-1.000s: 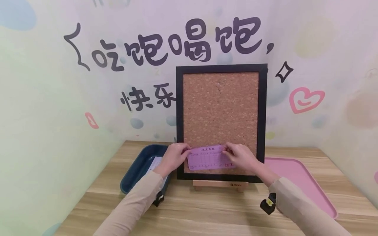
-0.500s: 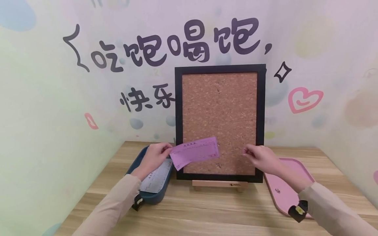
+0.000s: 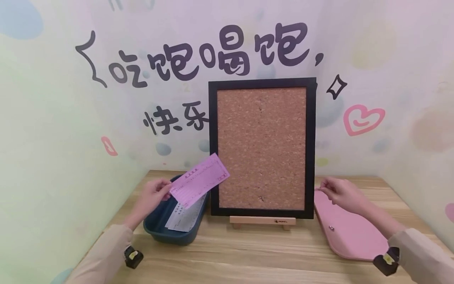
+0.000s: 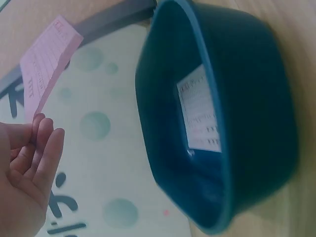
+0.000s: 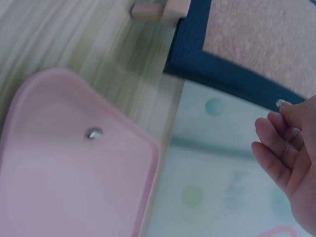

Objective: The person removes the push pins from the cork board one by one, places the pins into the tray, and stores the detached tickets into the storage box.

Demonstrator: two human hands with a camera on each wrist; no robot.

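My left hand (image 3: pixel 150 199) pinches a purple printed slip (image 3: pixel 200 180) by its lower left corner. The slip hangs tilted over the blue bin (image 3: pixel 170 238), its far end overlapping the corkboard frame in the head view. Other white printed slips (image 3: pixel 182 217) lie inside the bin. Between thumb and forefinger my right hand (image 3: pixel 344 195) pinches a small shiny thumbtack (image 5: pixel 279 103), above the far left part of the pink tray (image 3: pixel 354 236). One silver thumbtack (image 5: pixel 94 133) lies on that tray. The black-framed corkboard (image 3: pixel 262 146) stands upright, with small dark marks near its top and bottom.
A small wooden easel (image 3: pixel 262 221) supports the corkboard on the wood-grain table (image 3: pixel 248 252). Behind stands a wall (image 3: pixel 177 23) printed with large dark characters. The bin is left of the board, the tray right of it.
Both hands have left the corkboard. My left hand has carried the purple slip left, over the bin, tilting it more. My right hand has moved right, over the tray.
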